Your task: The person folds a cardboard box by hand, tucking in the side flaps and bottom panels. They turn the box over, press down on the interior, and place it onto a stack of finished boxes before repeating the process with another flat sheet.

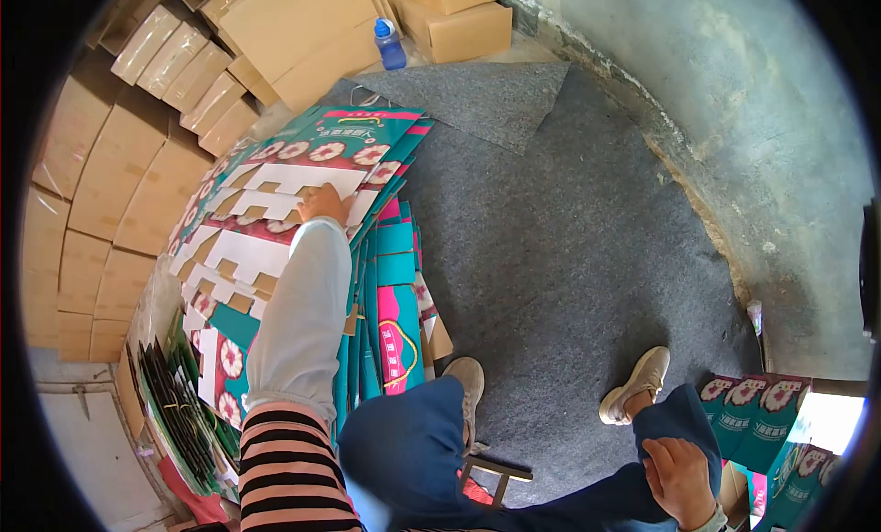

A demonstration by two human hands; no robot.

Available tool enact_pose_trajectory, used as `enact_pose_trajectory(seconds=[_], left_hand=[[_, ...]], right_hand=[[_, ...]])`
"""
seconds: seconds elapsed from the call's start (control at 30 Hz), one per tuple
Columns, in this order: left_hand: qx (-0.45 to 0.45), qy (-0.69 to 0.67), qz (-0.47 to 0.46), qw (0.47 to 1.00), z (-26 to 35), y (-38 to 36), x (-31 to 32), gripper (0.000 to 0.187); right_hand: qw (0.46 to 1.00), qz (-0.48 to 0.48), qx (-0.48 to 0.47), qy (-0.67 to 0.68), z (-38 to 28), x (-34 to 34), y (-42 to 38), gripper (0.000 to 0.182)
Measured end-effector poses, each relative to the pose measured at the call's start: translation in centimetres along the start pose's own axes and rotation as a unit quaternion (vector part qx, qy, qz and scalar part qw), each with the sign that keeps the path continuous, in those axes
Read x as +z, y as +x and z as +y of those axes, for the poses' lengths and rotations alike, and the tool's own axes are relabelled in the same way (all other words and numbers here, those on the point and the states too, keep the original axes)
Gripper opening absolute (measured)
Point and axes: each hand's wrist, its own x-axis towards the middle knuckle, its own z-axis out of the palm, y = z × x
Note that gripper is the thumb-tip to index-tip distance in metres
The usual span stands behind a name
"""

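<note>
Teal cartons [266, 227], centre-left, are overlapping unevenly, risking a slide; your left hand [323, 205] is touching them, grip unclear, your right hand [680, 480] resting loosely open.

Bottle [390, 48] beyond the flattened cartons [262, 211]

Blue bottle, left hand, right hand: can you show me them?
Blue bottle [391, 51]: head view, on its body.
Left hand [325, 204]: head view, back of the hand.
Right hand [680, 479]: head view, back of the hand.
</note>
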Motion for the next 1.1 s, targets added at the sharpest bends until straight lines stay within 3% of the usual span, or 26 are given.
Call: enact_pose_trajectory(seconds=[0.1, 0.23, 0.33, 0.43, 0.47, 0.53, 0.57, 0.6, 0.8, 1.1], left_hand=[[-0.035, 0.001, -0.078, 0.996, 0.3, 1.0, -0.2, 0.06], [0.028, 0.037, -0.116, 0.992, -0.1, 1.9, -0.7, 0.07], [0.037, 0.064, -0.108, 0.991, -0.1, 2.0, -0.7, 0.059], [0.04, 0.072, -0.145, 0.986, 1.0, 2.2, -1.8, 0.054], [0.048, 0.074, -0.188, 0.978, 1.8, 2.1, -2.5, 0.042], [0.079, 0.088, -0.197, 0.973, 2.1, 3.3, -0.4, 0.036], [0.095, 0.096, -0.199, 0.971, 2.1, 3.9, 0.6, 0.034], [0.055, 0.089, -0.183, 0.977, 2.6, 3.7, 0.5, 0.033], [0.107, 0.171, -0.175, 0.964, 0.9, 5.7, 2.4, 0.028], [0.214, 0.203, -0.11, 0.949, 0.6, 4.0, -0.2, 0.025]], right_hand=[[0.999, -0.03, 0.013, 0.015, 0.1, -0.4, 0.6, 0.031], [0.999, -0.022, -0.019, 0.013, -0.3, -0.7, 2.1, 0.029], [0.999, -0.016, -0.028, 0.009, -0.8, -1.0, 2.9, 0.028], [0.999, -0.027, -0.028, 0.013, -1.1, -0.7, 3.0, 0.029], [0.999, -0.029, -0.031, 0.011, -1.0, -0.5, 3.0, 0.029], [0.999, -0.032, -0.029, 0.006, -0.9, -0.5, 2.8, 0.03], [0.999, -0.035, -0.024, 0.007, -0.8, -0.5, 2.6, 0.03], [0.999, -0.037, -0.021, 0.009, -0.6, -0.5, 2.5, 0.03], [0.999, -0.041, -0.019, 0.007, -0.5, -0.1, 2.8, 0.03], [0.999, -0.036, -0.015, 0.005, -0.3, -0.2, 1.9, 0.029]])
